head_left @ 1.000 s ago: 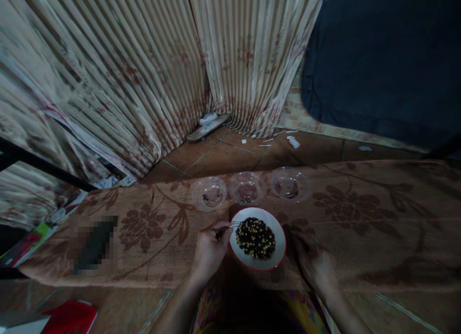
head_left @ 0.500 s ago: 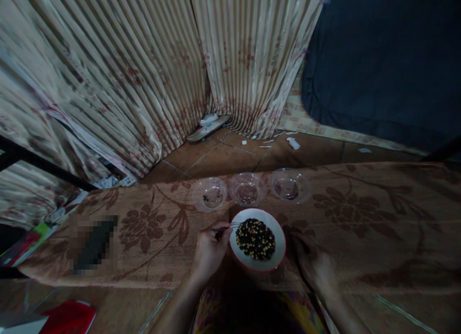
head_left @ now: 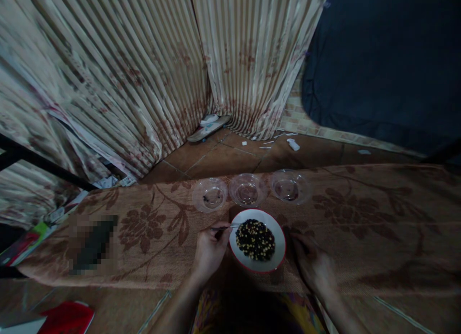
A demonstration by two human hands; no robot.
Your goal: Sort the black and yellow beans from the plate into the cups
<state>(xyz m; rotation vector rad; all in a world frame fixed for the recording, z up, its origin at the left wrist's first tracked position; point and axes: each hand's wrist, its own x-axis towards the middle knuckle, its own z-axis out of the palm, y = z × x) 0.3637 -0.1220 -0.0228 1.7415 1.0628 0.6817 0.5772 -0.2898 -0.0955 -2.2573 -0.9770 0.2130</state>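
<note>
1. I count two hands on my feed: the left hand (head_left: 209,250), lower centre, pinches one thin pronged metal utensil (head_left: 221,228), its tips inside the left rim of the white bowl (head_left: 266,218); the right hand (head_left: 317,266), lower right of centre, has curled fingers, and whether it grips anything I cannot tell
2. I count one white bowl, red-rimmed, just below frame centre between the hands, and three clear plastic bowls in a row above it
3. For edges, I see the tablecloth (head_left: 173,266) end just behind the clear bowls and again below the hands; it stretches broadly to either side, with one blurred-out dark object (head_left: 95,245) at lower left
4. The white bowl holds one mixed heap of black and yellow beans (head_left: 255,240), with white showing around it
5. The left clear bowl (head_left: 224,194) holds a few dark bits, the middle clear bowl (head_left: 234,187) a few pale ones; inside the right clear bowl (head_left: 276,185) I cannot make out the contents
</note>
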